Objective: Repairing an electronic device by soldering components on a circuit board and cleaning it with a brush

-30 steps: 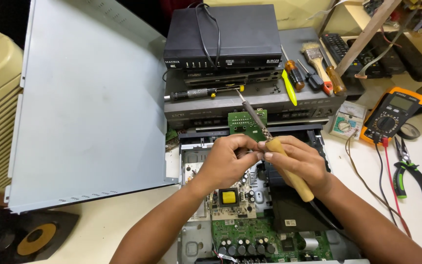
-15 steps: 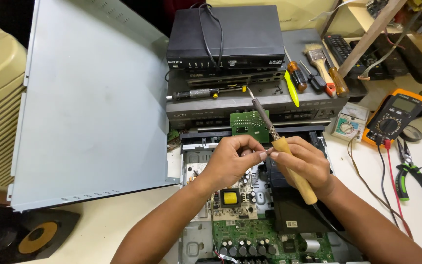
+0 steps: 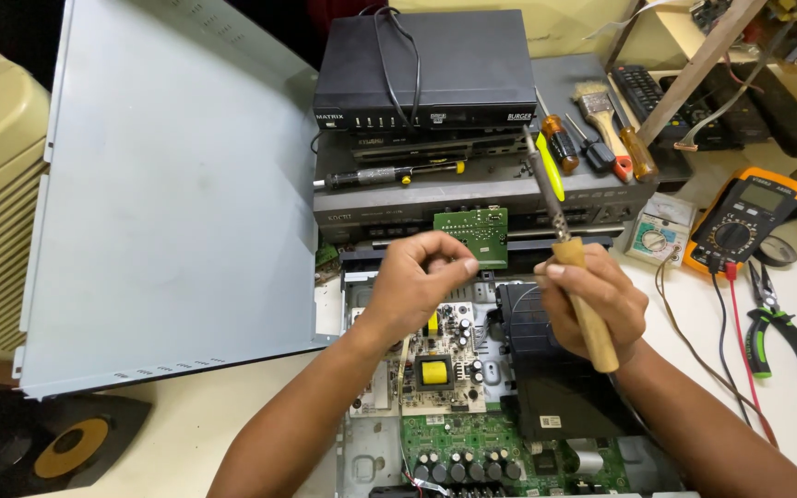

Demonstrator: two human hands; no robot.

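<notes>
While the right hand (image 3: pixel 592 300) clamps a wooden-handled soldering iron (image 3: pixel 569 254), tip up; left hand (image 3: pixel 422 277) pinches a small green board (image 3: pixel 472 235).

An opened player (image 3: pixel 472 406) lies at the front of the table (image 3: pixel 186 443), its circuit boards (image 3: pixel 435 369) inside. Behind it stands a stack of set-top boxes (image 3: pixel 426 74). A metal cover (image 3: pixel 168 184) lies to the left. On the right sit a multimeter (image 3: pixel 744 221) and pliers (image 3: pixel 781 323). Screwdrivers (image 3: pixel 560 138) and a brush (image 3: pixel 601 111) rest on the stack.
</notes>
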